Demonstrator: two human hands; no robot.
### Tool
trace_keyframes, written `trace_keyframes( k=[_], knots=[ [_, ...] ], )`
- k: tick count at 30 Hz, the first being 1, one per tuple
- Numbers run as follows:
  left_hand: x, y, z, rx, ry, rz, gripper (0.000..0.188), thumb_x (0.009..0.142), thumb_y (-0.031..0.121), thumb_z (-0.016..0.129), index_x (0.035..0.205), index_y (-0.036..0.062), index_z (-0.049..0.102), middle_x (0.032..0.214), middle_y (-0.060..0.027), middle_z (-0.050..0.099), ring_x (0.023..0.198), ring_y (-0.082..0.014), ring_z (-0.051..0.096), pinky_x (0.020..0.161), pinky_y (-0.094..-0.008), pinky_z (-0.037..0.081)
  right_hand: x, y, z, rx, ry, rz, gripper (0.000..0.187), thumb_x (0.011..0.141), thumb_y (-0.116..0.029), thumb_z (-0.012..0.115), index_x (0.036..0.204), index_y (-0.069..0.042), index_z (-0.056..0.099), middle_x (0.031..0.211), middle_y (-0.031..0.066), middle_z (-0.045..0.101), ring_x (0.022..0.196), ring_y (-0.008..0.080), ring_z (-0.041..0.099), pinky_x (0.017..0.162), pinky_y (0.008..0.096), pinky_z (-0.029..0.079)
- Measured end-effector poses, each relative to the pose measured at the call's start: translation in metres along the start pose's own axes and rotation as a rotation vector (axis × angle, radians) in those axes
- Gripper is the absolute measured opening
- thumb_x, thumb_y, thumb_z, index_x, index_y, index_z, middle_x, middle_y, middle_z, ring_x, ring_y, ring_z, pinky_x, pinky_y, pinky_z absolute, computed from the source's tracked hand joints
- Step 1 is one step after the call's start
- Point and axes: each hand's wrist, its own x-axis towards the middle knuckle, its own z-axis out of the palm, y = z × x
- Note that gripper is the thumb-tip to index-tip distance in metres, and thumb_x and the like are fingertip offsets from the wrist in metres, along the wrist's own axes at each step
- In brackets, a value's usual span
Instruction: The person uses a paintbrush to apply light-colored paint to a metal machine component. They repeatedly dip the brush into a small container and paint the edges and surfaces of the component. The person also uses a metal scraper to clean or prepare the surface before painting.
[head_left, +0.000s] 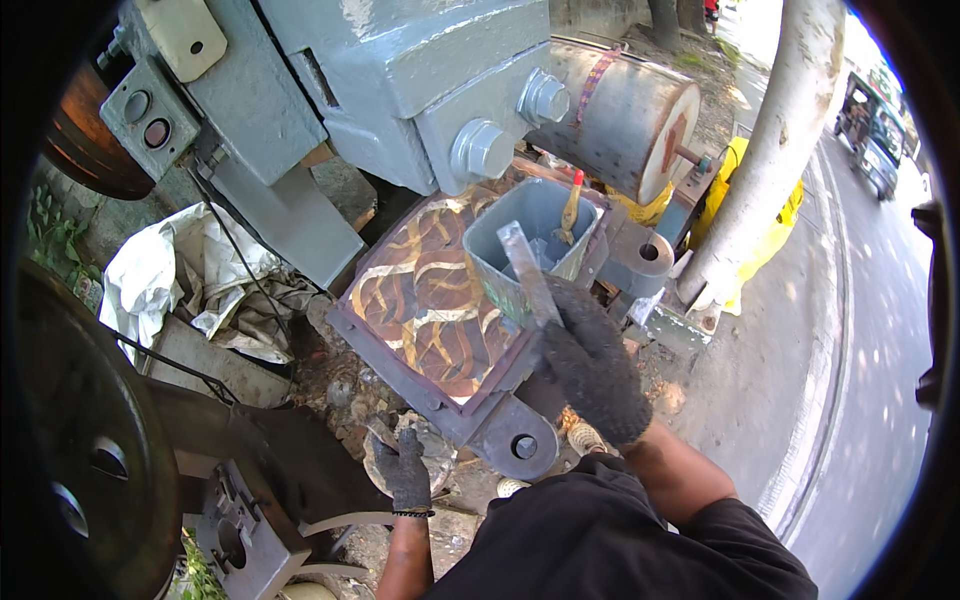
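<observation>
My right hand (600, 375), in a dark grey knit glove, is closed round the lower end of a flat metal strip (527, 270). The strip points up and away, over the near side of a grey plastic tub (482, 262). Inside the tub leans a paintbrush (571, 208) with a red-tipped handle. Under the tub lies a brown and gold patterned board (425, 300) on a metal base. Low down, my gloved left hand (406, 475) has its fingers apart, beside a pale round piece (437, 455) on the ground. A thin grey sliver shows by its fingertips, its kind unclear.
A large grey-painted machine (400, 80) with big bolts stands ahead, beside a rusty metal cylinder (615, 110). Crumpled white sheeting (185, 265) lies left. A dark wheel (90, 450) fills the near left. At right are a tree trunk (765, 150) and a road with a vehicle (872, 140).
</observation>
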Motion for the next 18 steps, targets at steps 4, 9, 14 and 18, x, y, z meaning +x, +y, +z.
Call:
trace_keyframes(
  k=[4,9,14,18],
  knots=[
    [-0.011,0.011,0.016,-0.073,0.042,0.024,0.047,0.099,0.011,0.07,0.142,-0.0005,0.054,0.103,-0.0037,0.065,0.071,-0.0086,0.056,0.063,-0.0251,0.048,0.023,-0.01,0.015,0.529,-0.013,0.369,0.047,0.106,-0.009,0.051,0.153,-0.002,0.045,0.118,0.0076,0.061,0.083,0.0106,0.062,0.071,0.0275,0.055],
    [-0.017,0.018,0.009,-0.044,0.051,0.044,0.048,0.1,0.008,0.064,0.145,0.0004,0.05,0.125,-0.0067,0.063,0.079,-0.009,0.058,0.065,-0.0253,0.049,0.037,-0.017,0.034,0.82,0.105,0.352,0.049,0.107,-0.008,0.049,0.155,-0.003,0.04,0.126,0.0089,0.057,0.092,0.0121,0.064,0.076,0.0288,0.057],
    [-0.015,0.018,-0.013,0.002,0.057,0.018,0.049,0.1,0.007,0.063,0.146,0.0009,0.049,0.131,-0.0068,0.061,0.081,-0.0085,0.056,0.066,-0.0255,0.049,0.042,-0.017,0.059,0.88,0.16,0.232,0.04,0.107,-0.013,0.053,0.147,-0.005,0.046,0.114,0.0072,0.059,0.088,0.0112,0.061,0.076,0.0292,0.055],
    [-0.013,0.02,-0.025,-0.063,0.065,0.001,0.048,0.1,0.007,0.063,0.146,0.0006,0.049,0.126,-0.0063,0.062,0.079,-0.0084,0.055,0.066,-0.0253,0.049,0.039,-0.015,0.077,0.773,0.202,0.217,0.038,0.107,-0.014,0.056,0.142,-0.003,0.049,0.11,0.009,0.059,0.085,0.013,0.06,0.077,0.0326,0.055]
  ],
)
